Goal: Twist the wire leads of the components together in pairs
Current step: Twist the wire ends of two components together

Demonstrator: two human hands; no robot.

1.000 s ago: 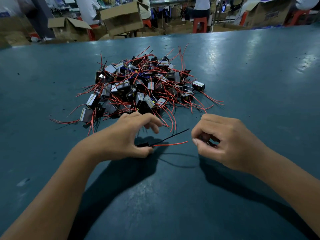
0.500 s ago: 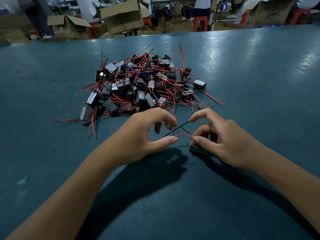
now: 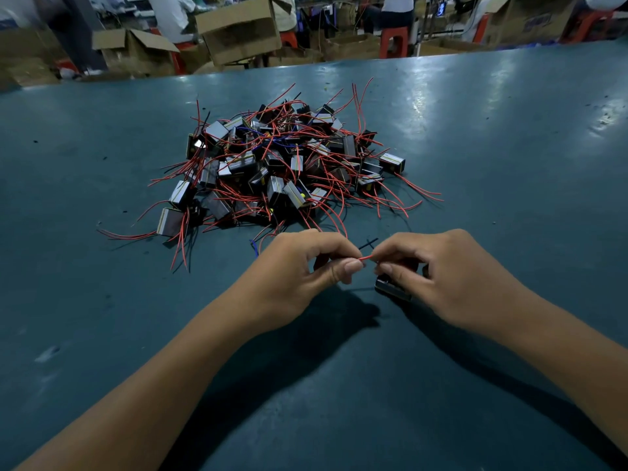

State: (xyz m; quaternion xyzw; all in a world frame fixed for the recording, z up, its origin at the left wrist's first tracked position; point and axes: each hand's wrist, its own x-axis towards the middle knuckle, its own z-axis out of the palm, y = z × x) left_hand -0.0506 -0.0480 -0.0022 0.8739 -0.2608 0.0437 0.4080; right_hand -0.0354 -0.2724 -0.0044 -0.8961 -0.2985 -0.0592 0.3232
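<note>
Pinching a short red lead (image 3: 365,258) between thumb and forefinger, the left hand (image 3: 306,270) and right hand (image 3: 438,273) meet fingertip to fingertip just above the counter (image 3: 509,171), near its middle. Only a small stretch of that lead shows between the two pinches; the rest is covered by fingers. A thin black lead (image 3: 368,243) pokes out just behind the pinch, its far end free, its near end lost behind the knuckles.

Right hand also curls its lower fingers around a small dark component (image 3: 390,288); only its near-left edge shows beneath the thumb, the body hidden in the palm. Whether the red and black leads are already wound on each other cannot be told: the joint sits under the fingertips.

Left hand's lower fingers are tucked under, and what they touch is out of sight.

Farther off, just beyond the hands, lies the pile of components (image 3: 282,164): small dark blocks with pale faces, tangled in red wire, a few black and blue strands among them. Single pieces deep in the heap cannot be separated by eye. Some red ends trail loose on the counter to left and right.

Beyond the far counter edge stand open cardboard boxes (image 3: 238,28) and red stools (image 3: 394,40), with seated people cut off at the frame's top, all blurred.
</note>
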